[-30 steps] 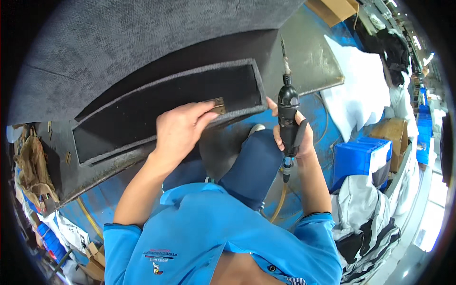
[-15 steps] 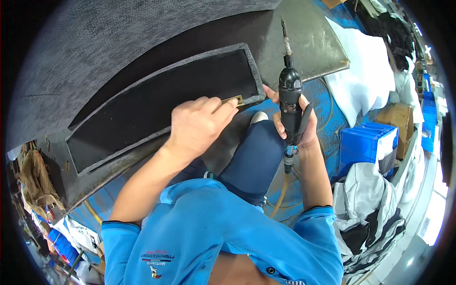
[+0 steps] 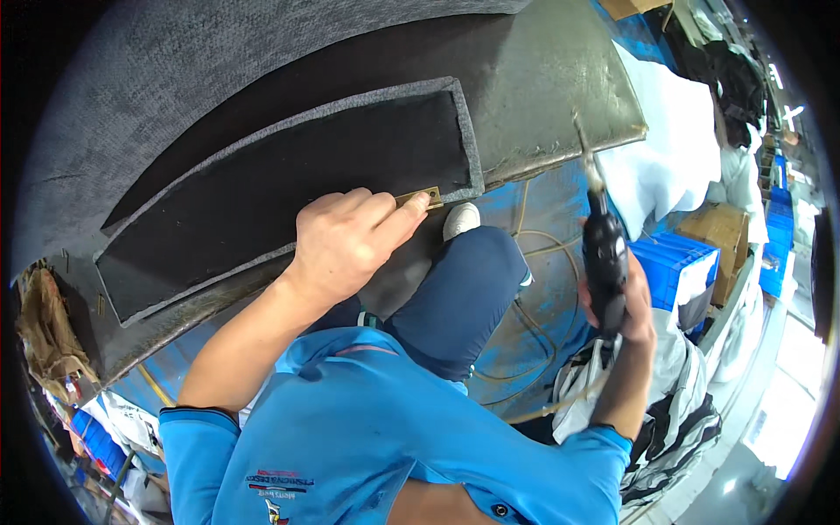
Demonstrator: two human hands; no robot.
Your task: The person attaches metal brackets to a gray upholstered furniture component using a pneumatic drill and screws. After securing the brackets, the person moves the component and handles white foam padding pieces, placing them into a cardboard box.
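Observation:
A long black panel (image 3: 289, 179) edged with grey fabric lies on the dark table top. At its near right corner my left hand (image 3: 341, 241) is closed, thumb and fingers on a small brass-coloured metal plate (image 3: 433, 197) with a hole near its end. Part of that plate is hidden beneath the fingers. Off to the right, past the table edge, my right hand (image 3: 638, 302) is wrapped round a black air screwdriver (image 3: 605, 249). Its long bit points away from me, slightly blurred, and stands apart from the panel. A hose trails from its lower end.
A large grey fabric-covered piece (image 3: 175, 87) rises behind the panel. White cloth (image 3: 669, 144) hangs by the right corner of the table (image 3: 560, 105). Blue bins (image 3: 669, 262), a cardboard box (image 3: 717, 241) and a coiled hose (image 3: 556, 341) lie to the right. Brown sacking (image 3: 44, 328) sits far left.
My right hand has swung the screwdriver right and nearer to me, away from the panel's corner. My left hand stays on the metal plate, of which more now shows.

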